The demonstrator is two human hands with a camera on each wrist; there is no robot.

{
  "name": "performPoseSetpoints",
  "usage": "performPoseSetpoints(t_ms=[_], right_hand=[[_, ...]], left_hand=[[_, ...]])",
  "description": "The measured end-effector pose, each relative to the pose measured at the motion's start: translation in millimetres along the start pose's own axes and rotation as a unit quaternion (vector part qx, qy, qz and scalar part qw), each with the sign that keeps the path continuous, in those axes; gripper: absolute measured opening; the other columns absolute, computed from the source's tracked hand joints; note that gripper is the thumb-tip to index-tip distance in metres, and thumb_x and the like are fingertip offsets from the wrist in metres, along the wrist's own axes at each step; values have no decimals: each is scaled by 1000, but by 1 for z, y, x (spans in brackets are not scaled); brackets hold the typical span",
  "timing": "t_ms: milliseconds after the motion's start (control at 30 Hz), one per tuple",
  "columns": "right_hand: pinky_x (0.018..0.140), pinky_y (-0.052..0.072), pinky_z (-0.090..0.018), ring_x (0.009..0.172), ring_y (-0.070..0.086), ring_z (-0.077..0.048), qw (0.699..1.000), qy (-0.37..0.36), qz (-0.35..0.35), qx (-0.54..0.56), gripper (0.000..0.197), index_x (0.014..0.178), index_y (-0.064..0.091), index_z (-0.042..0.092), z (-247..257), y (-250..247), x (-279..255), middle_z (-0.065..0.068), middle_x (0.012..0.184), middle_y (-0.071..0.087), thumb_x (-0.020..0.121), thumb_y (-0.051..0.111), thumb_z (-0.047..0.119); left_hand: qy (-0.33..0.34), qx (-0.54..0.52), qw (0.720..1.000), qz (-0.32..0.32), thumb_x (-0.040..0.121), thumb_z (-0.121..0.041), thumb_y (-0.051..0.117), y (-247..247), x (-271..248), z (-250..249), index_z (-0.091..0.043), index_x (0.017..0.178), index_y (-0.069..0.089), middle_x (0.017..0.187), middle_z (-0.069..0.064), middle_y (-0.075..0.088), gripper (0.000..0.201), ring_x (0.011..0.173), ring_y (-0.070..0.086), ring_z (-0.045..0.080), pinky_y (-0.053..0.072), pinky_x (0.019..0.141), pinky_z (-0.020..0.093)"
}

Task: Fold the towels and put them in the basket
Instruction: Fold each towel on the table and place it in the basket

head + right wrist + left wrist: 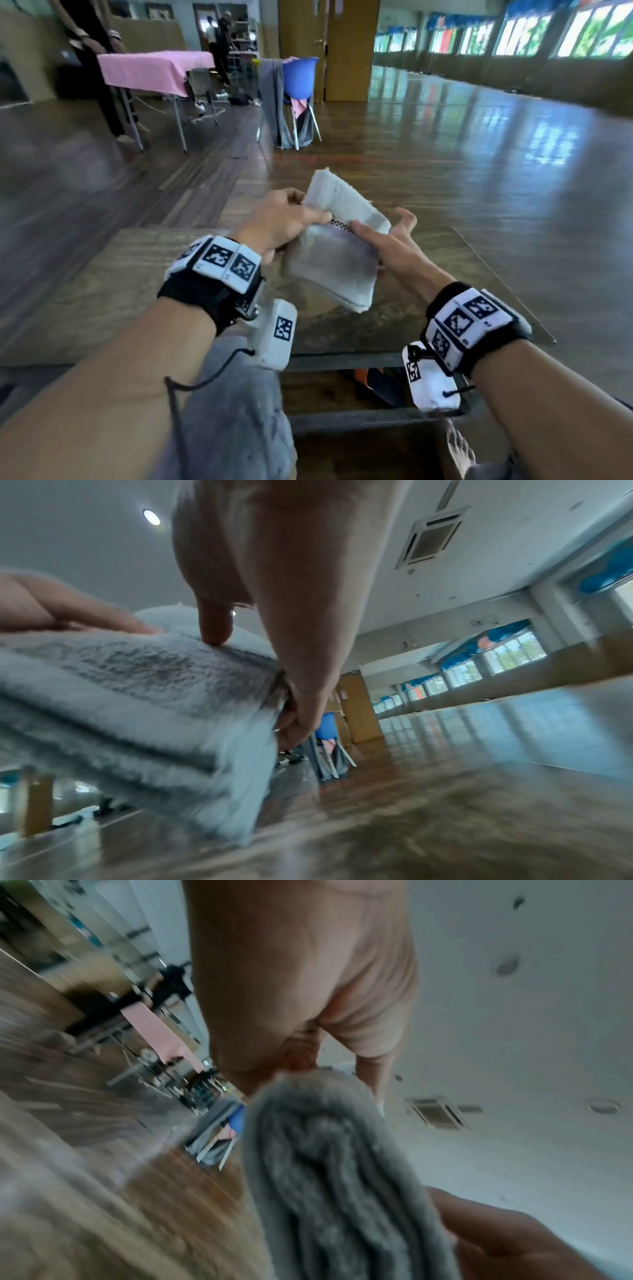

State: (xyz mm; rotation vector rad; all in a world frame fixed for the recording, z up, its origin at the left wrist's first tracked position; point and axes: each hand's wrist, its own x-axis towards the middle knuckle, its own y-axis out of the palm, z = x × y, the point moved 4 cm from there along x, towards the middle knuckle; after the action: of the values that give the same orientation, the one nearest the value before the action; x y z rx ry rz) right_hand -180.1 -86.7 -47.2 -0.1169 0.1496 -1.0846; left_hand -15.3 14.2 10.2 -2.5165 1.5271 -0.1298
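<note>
A folded grey-white towel [330, 263] with a small checkered band is held tilted just above the wooden table [130, 291]. My left hand [291, 219] grips its far left edge, thumb on top. My right hand [385, 240] pinches the right side, with the thumb pressed on top and the fingers under the edge. The left wrist view shows the towel's stacked layers [335, 1177] end-on below my left hand [301, 974]. In the right wrist view my right hand [291, 588] sits on the towel [120, 683], thumb down. No basket is in view.
A blue chair [299, 80] draped with grey cloth stands beyond the table. Far left is a pink-covered table [154, 70] with a standing person [92, 51] beside it. An orange and black object [373, 380] lies under my table. A bare foot [459, 448] shows below.
</note>
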Motion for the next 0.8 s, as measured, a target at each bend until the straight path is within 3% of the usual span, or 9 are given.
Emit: performPoseSetpoints(t_ms=[100,167,267,367,467,600,667,733,800], right_hand=[[62,57,-19,91,69,-10,998,-63,14,15,109,144,5,31,40,47,1,-2,119,57,64,79,40],[61,57,-24,83,69,-11,995,-80,34,39,99,138,12,27,61,87,2,-3,111,55,62,76,26],[67,58,-36,91,62,-20,990,-82,111,40,90,134,15,25,82,161,-3,-5,110,46,62,68,12],[54,53,-25,93,56,-20,979,-103,177,-22,78,128,16,25,92,236,-12,-5,107,44,72,66,5],[43,47,-16,88,54,-16,960,-101,242,-95,67,129,15,23,76,303,-30,-4,106,46,87,63,1],[50,49,-11,84,58,-7,928,-109,325,-144,71,141,13,14,19,374,-64,-3,106,53,93,63,0],[57,52,-13,81,60,-2,921,-108,347,-139,66,137,18,12,-17,401,-80,0,102,54,92,63,-4],[66,53,-13,81,62,4,913,-91,376,-128,60,133,23,11,-56,423,-94,1,104,55,91,63,-5],[71,52,-11,86,62,8,898,-67,413,-137,62,134,23,15,-96,436,-108,2,108,56,91,64,-2]], left_hand=[[1,-68,997,-34,80,-12,80,-66,-23,0,-5,109,64,112,16,71,34,107,68,34,52,98,52],[-2,-101,993,-67,82,-13,78,-109,-41,9,-10,109,64,112,12,72,31,107,69,31,56,91,46],[-1,-113,985,-134,84,-17,78,-176,-68,33,-4,122,60,116,11,71,44,98,71,23,57,86,43],[-6,-127,972,-199,83,-21,79,-236,-99,69,-6,113,59,107,11,72,40,90,71,23,60,81,45],[-31,-95,957,-271,80,-31,81,-284,-132,117,-17,101,59,92,0,74,33,69,71,11,55,51,27],[-90,16,937,-338,82,-49,75,-322,-172,201,-26,100,62,97,-8,75,32,75,73,9,58,55,30],[-127,40,930,-342,85,-47,72,-331,-189,246,-31,103,63,101,-10,74,26,79,72,6,57,59,26],[-178,35,926,-331,88,-40,70,-333,-204,293,-28,112,64,103,-7,73,27,87,71,9,58,73,31],[-238,56,920,-307,90,-36,66,-329,-218,338,-25,110,64,100,-9,70,23,86,67,7,52,70,27]])
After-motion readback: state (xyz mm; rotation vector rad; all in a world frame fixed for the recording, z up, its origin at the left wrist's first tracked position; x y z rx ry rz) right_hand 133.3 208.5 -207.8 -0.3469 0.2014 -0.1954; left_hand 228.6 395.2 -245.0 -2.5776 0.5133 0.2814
